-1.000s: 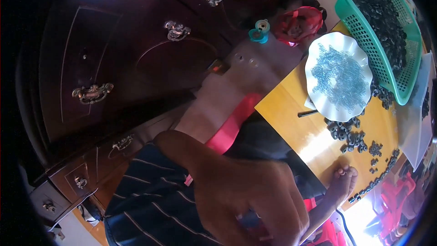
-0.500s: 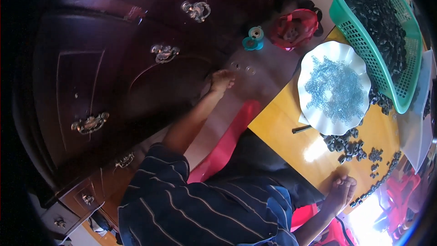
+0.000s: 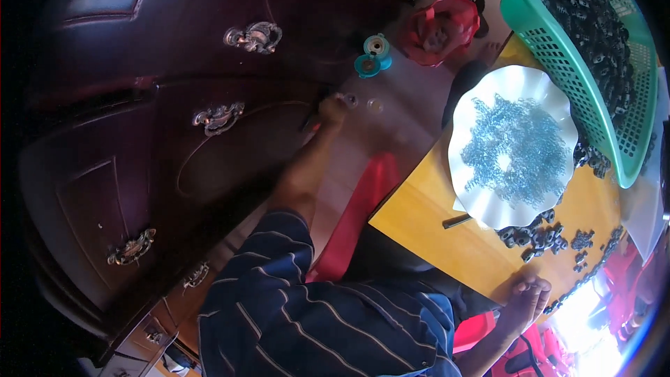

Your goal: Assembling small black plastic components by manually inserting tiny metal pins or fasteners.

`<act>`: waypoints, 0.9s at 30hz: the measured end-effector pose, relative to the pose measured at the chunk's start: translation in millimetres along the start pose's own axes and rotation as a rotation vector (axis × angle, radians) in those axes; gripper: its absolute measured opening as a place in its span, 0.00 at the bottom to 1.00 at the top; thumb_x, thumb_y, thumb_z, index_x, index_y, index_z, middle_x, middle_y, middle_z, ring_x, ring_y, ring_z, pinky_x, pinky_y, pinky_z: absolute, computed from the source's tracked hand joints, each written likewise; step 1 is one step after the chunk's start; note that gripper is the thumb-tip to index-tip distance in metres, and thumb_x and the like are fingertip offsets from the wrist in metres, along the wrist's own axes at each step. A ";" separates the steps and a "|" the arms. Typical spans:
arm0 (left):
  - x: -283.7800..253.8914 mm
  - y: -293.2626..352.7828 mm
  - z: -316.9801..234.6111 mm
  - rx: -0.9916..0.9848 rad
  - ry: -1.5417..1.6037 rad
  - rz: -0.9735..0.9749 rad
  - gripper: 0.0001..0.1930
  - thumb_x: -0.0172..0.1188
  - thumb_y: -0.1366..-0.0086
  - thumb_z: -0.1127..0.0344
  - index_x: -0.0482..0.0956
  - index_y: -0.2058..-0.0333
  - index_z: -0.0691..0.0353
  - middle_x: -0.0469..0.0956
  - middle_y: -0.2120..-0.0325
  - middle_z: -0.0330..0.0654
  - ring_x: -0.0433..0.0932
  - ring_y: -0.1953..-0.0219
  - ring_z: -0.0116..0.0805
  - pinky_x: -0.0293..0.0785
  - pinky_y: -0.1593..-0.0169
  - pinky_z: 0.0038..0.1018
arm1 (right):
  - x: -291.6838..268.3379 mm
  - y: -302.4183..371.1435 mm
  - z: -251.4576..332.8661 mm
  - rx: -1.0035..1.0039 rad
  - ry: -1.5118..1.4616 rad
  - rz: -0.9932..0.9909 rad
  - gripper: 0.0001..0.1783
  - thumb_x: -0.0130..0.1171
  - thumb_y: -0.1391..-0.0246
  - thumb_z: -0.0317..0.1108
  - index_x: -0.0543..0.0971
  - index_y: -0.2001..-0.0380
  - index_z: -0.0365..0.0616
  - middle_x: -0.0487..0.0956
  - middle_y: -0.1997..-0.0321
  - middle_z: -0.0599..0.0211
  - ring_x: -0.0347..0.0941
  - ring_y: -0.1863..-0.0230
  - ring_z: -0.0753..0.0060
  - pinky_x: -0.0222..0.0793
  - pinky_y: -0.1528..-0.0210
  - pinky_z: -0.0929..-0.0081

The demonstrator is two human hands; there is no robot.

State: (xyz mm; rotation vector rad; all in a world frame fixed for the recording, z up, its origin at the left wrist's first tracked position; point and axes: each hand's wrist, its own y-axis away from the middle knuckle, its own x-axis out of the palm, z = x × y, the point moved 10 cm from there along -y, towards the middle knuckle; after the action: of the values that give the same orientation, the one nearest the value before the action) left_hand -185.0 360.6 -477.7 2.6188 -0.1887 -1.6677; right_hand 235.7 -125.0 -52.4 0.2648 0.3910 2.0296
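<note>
My left hand (image 3: 333,108) is lowered over the floor beside the dark wooden cabinet. It is beside two small clear round pieces, the nearer one (image 3: 350,100) close to its fingers and the other (image 3: 375,105) to the right. Its fingers are dim and blurred. My right hand (image 3: 528,298) rests at the near edge of the yellow table (image 3: 426,213), fingers curled in; anything inside them is hidden. Past it lie small black parts (image 3: 537,237), in a loose pile and a curved row. A white scalloped plate (image 3: 462,160) holds many tiny clear bluish pieces (image 3: 516,143).
A green basket (image 3: 558,63) full of black parts stands at the table's far right. A short black stick (image 3: 457,221) lies by the plate. On the floor are a turquoise lidded container (image 3: 373,56) and a red bag-like container (image 3: 440,31). The cabinet (image 3: 230,160) with metal handles lines the left.
My left hand has reached slightly farther, toward the nearer clear piece. My right hand stays curled at the table edge. The whole view has shifted somewhat.
</note>
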 end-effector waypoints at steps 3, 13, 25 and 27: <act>9.8 2.5 6.8 -0.005 0.101 0.014 0.08 0.62 0.45 0.66 0.86 0.66 0.57 0.85 0.69 0.47 0.85 0.65 0.46 0.79 0.61 0.37 | 4.4 0.8 4.5 -0.028 0.017 -0.015 0.07 0.53 0.32 0.34 0.74 0.56 0.43 0.79 0.60 0.62 0.76 0.68 0.78 0.72 0.65 0.84; 7.9 11.0 45.8 -0.195 0.392 0.145 0.14 0.62 0.46 0.77 0.86 0.61 0.56 0.85 0.66 0.38 0.82 0.65 0.33 0.77 0.62 0.30 | 3.0 -1.2 -0.3 0.003 -0.037 0.021 0.08 0.55 0.33 0.34 0.76 0.58 0.41 0.78 0.62 0.69 0.71 0.66 0.83 0.71 0.60 0.88; 25.2 25.8 23.5 -0.086 -0.334 0.327 0.12 0.57 0.36 0.57 0.86 0.67 0.55 0.85 0.67 0.45 0.85 0.62 0.42 0.81 0.62 0.42 | 9.8 2.2 4.9 -0.019 -0.030 -0.008 0.08 0.54 0.33 0.33 0.75 0.57 0.41 0.78 0.61 0.68 0.71 0.65 0.83 0.71 0.61 0.89; 39.1 22.9 68.7 -0.065 -0.494 0.319 0.13 0.54 0.35 0.57 0.87 0.66 0.54 0.85 0.66 0.45 0.85 0.60 0.42 0.81 0.63 0.44 | 13.7 -1.7 4.2 -0.006 -0.036 0.020 0.07 0.54 0.33 0.34 0.75 0.57 0.41 0.77 0.62 0.69 0.70 0.66 0.84 0.69 0.62 0.89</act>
State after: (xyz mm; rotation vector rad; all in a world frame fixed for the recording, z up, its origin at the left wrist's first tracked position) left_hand -232.7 335.9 -539.9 1.9516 -0.5203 -2.1066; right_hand 232.1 -111.5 -48.8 0.3022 0.3611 2.0428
